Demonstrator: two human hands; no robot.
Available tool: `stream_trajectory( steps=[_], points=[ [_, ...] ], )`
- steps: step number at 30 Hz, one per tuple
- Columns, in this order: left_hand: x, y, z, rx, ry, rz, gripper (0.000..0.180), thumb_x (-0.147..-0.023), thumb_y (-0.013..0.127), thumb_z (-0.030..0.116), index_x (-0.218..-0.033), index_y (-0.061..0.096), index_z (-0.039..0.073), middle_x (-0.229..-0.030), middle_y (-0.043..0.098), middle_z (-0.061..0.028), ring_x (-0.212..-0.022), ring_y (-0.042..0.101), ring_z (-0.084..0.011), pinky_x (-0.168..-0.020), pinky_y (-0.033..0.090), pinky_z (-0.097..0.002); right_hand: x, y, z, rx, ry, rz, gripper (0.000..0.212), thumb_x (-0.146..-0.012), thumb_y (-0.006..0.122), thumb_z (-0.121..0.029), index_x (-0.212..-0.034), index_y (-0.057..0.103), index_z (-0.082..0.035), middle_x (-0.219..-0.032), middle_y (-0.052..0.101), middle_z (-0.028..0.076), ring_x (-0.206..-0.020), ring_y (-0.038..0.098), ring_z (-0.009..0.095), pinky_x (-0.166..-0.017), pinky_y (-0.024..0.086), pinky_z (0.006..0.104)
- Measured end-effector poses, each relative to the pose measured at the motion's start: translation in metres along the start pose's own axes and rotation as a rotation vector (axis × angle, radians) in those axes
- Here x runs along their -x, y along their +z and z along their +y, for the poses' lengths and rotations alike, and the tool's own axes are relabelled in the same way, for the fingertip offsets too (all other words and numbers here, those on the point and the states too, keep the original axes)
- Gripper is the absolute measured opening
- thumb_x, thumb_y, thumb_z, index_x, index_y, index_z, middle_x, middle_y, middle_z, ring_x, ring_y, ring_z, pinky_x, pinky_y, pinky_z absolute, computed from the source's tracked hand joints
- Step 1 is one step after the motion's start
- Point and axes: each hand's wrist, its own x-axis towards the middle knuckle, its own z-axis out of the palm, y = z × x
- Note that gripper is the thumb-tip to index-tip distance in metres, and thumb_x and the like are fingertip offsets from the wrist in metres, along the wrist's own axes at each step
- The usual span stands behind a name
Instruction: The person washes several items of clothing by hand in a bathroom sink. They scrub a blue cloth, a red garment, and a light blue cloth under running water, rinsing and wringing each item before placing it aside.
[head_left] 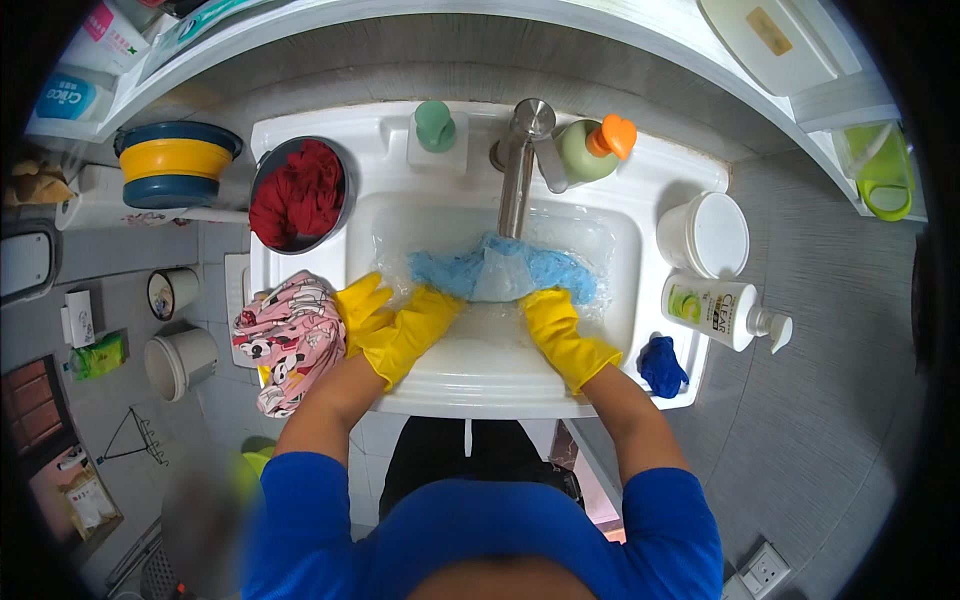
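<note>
A wet light-blue cloth (540,270) is spread between my hands in the white sink (400,215), under the metal faucet (515,190). Water seems to run over its middle. My left hand (425,318), in a yellow rubber glove, grips the cloth's left end. At the other end, my right hand (553,320), gloved the same way, holds on too. The fingertips of both hands are partly hidden by cloth and water. Beside my left wrist another yellow glove (362,302) rests over the sink's rim, against a pink patterned cloth (290,335).
A dark basin holding red cloth (300,195) stands at the back left. Behind the sink are a green bottle (435,127) and an orange-topped bottle (585,152). On the right sit a white tub (703,235), a pump bottle (710,310) and a dark-blue cloth (662,367).
</note>
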Motion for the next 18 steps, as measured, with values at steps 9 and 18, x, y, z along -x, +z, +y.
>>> stream_trajectory(
  steps=[9, 18],
  points=[
    [0.099, -0.165, 0.000, 0.337, 0.196, 0.161, 0.045, -0.077, 0.058, 0.003, -0.121, 0.061, 0.009, -0.111, 0.066, -0.0189, -0.097, 0.065, -0.0353, -0.085, 0.051, -0.0407, 0.029, -0.215, -0.010, -0.910, 0.366, -0.475, 0.022, -0.094, 0.061, -0.012, -0.114, 0.067, -0.005, -0.088, 0.066, 0.004, -0.078, 0.058, 0.014, -0.072, 0.049, 0.0279],
    [0.121, -0.213, 0.023, 1.415, -0.087, -0.148, 0.030, -0.092, 0.066, 0.025, -0.105, 0.063, -0.002, -0.087, 0.061, -0.0050, -0.079, 0.056, -0.0097, -0.063, 0.044, -0.0227, 0.008, -0.262, -0.039, -1.401, 0.414, -0.284, 0.019, -0.096, 0.061, -0.022, -0.094, 0.067, -0.004, -0.074, 0.060, -0.001, -0.061, 0.051, 0.008, -0.053, 0.040, 0.0217]
  ],
)
